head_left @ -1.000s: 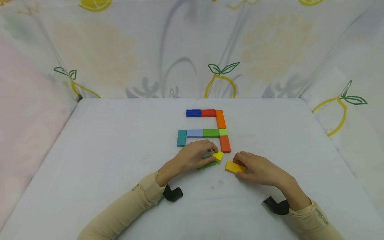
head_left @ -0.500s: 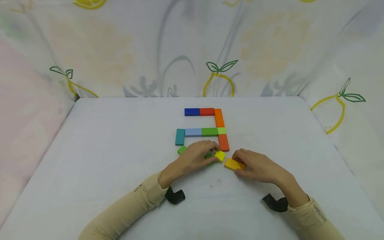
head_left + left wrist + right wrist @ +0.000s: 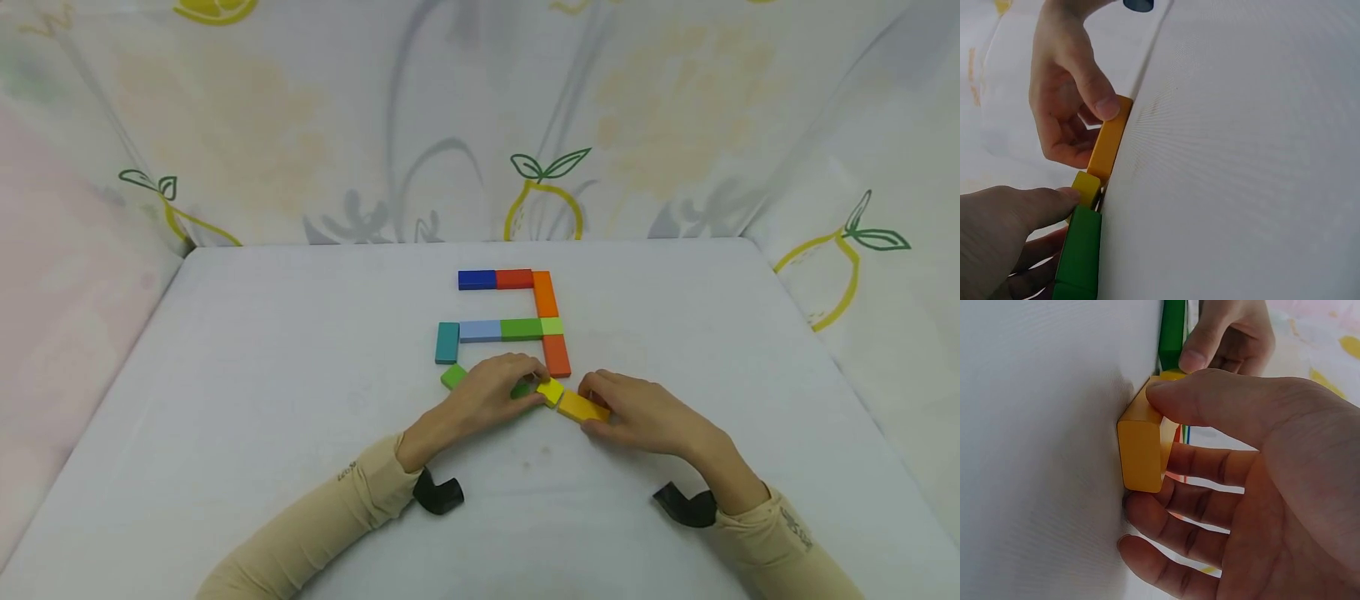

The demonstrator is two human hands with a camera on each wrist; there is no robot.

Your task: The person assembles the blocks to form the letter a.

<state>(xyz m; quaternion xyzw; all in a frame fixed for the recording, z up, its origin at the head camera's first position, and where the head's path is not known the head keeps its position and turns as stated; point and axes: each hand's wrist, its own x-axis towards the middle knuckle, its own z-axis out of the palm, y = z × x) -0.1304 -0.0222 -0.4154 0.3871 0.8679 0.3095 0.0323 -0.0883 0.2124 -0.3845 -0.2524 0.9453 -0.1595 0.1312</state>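
Between thumb and fingers my left hand (image 3: 491, 387) pinches a small yellow block (image 3: 551, 392) on the white table. My right hand (image 3: 648, 412) grips a longer orange-yellow block (image 3: 582, 407) by its sides, its near end right at the yellow block's corner. In the left wrist view, a dark green block (image 3: 1079, 253) lies end to end with the yellow one, under my left hand. A light green block (image 3: 453, 376) shows past the left knuckles; the middle of this row is hidden by the hand. The right wrist view shows the orange-yellow block (image 3: 1141, 455) flat against the cloth.
Beyond the hands lies a figure of flat blocks: blue (image 3: 477, 280), red (image 3: 514, 279), orange (image 3: 545, 293), pale green (image 3: 551, 326), green (image 3: 521, 330), light blue (image 3: 480, 332), teal (image 3: 447, 342) and red-orange (image 3: 557, 356). A patterned cloth (image 3: 360, 125) stands behind the table.
My left hand has shifted the yellow block slightly right and straightened it against the green one. My right hand has slid the orange-yellow block left, narrowing the gap to the yellow block.
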